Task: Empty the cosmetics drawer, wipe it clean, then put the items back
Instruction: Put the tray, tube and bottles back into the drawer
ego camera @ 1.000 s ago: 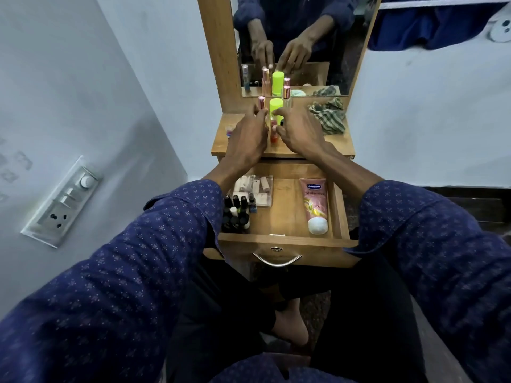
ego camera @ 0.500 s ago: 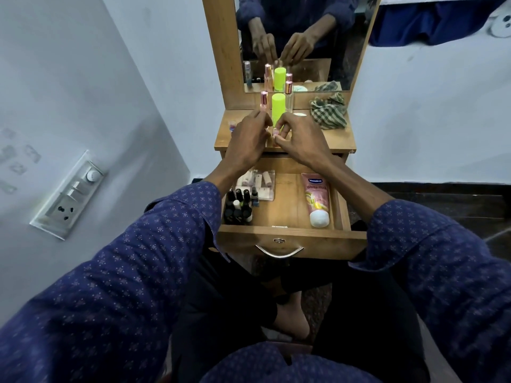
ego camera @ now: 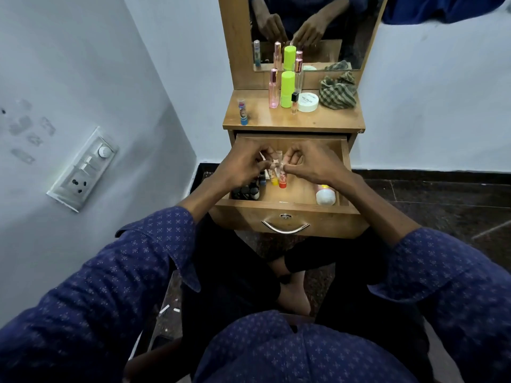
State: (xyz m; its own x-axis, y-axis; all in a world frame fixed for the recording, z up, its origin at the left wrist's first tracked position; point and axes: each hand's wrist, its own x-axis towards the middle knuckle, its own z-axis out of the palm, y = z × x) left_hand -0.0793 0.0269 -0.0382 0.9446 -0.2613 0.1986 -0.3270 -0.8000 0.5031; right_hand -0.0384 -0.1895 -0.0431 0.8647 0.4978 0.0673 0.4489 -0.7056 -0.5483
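Note:
The wooden drawer stands pulled open below the dressing tabletop. Both my hands are inside it, close together. My left hand pinches a small stick with a yellow base. My right hand pinches a similar stick with a red base. Both sticks stand upright, side by side, low over the drawer floor; I cannot tell if they touch it. Dark nail polish bottles fill the drawer's front left. A tube with a white cap lies at the right, partly hidden by my wrist.
On the tabletop stand a blue-based stick, a pink spray bottle, a lime-green bottle, a small vial, a white jar and a checked cloth. A mirror rises behind. A switch panel is on the left wall.
Both hands came down from the tabletop into the drawer, each bringing a small stick. The tabletop items they covered are now in view.

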